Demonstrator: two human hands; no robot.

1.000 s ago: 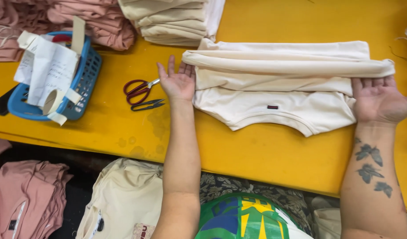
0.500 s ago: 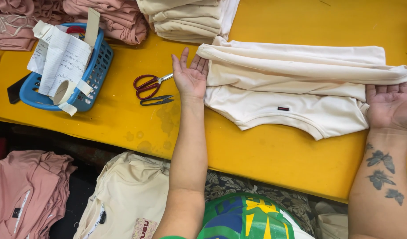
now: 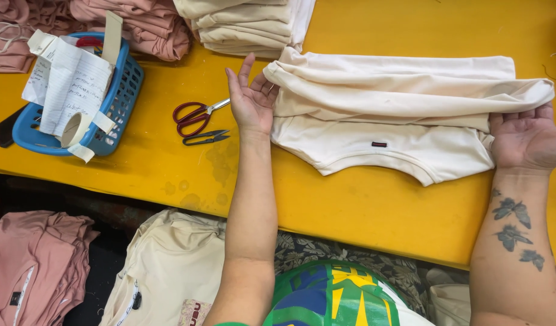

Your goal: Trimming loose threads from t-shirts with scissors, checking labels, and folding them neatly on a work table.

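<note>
**Two Hands Under a Folded Cream Shirt**

A cream shirt (image 3: 404,115) lies on the yellow table (image 3: 362,205), folded into a long, flat bundle. Each end of it rests on a hand. The left hand (image 3: 251,99) is at one end, palm up and fingers spread wide, with the fingers tucked under the fold. The right hand (image 3: 527,140) is at the other end, palm up too, flat and open under the cloth. Neither hand squeezes; the open palms seem to keep the fold neat, like a tray.

Just beside the left hand lie red scissors (image 3: 196,115) and small black snips (image 3: 204,138). Farther out that way sits a blue basket (image 3: 118,108) with papers (image 3: 69,84) and a tape roll (image 3: 74,128). Beyond the fingertips are stacks of folded cream shirts (image 3: 247,24) and pink shirts (image 3: 139,21).
</note>
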